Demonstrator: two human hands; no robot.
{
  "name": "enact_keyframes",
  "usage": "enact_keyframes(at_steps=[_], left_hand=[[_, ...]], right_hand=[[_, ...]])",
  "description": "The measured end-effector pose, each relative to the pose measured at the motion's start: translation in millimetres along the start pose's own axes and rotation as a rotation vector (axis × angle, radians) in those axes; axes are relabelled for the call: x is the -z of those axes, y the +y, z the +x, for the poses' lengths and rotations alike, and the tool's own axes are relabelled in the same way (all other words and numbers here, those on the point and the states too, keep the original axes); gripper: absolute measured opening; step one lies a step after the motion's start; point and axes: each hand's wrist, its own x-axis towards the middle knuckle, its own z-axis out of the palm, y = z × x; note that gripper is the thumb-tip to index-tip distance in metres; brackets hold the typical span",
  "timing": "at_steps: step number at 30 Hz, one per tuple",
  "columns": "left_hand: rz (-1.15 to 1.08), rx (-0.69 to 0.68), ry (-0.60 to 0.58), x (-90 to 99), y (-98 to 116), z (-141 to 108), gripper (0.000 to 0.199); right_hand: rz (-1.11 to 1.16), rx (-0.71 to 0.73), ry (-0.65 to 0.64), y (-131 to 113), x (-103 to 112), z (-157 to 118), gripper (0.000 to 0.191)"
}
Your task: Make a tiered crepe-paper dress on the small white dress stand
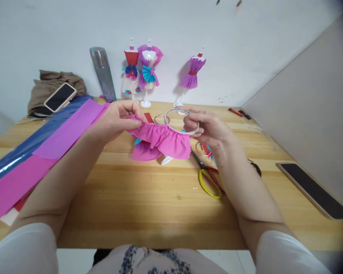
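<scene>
Between my hands stretches a gathered strip of pink crepe paper (171, 140), its lower edge ruffled. My left hand (120, 120) pinches its left end between thumb and fingers. My right hand (207, 125) grips a thin roll of tape (169, 117) by its right side, and the strip's upper right edge meets the roll's lower rim. Behind the strip, another pink ruffled piece (145, 151) and a white base (167, 160) show in part. Scissors (210, 184) with yellow and red handles lie just below my right wrist.
Pink, purple and blue paper sheets (65, 133) lie along the left. At the back stand several small dress forms (193, 72) in paper dresses and a grey flask (104, 74). A phone (60, 97) rests on brown cloth (40, 89); another dark phone-like device (314, 190) is at right.
</scene>
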Motion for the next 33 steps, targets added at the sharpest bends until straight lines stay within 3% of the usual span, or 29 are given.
enact_keyframes(at_steps=[6,17,21,29,33], left_hand=[[-0.024,-0.029,0.016,-2.0,2.8,-1.9,0.037],[-0.024,-0.119,0.052,2.5,-2.7,-0.3,0.022],[-0.023,-0.178,0.054,4.5,-3.5,1.0,0.018],[-0.018,-0.264,0.083,8.9,-3.6,2.0,0.017],[-0.029,-0.248,0.115,8.8,-2.1,2.7,0.016]], right_hand=[[-0.015,0.18,0.226,3.8,4.6,3.4,0.021],[-0.055,0.385,0.438,0.3,2.7,0.3,0.033],[-0.062,0.388,0.446,-0.3,3.2,-0.7,0.032],[0.067,0.264,0.438,0.0,4.4,3.3,0.025],[0.104,0.232,0.406,1.7,6.8,5.0,0.026]])
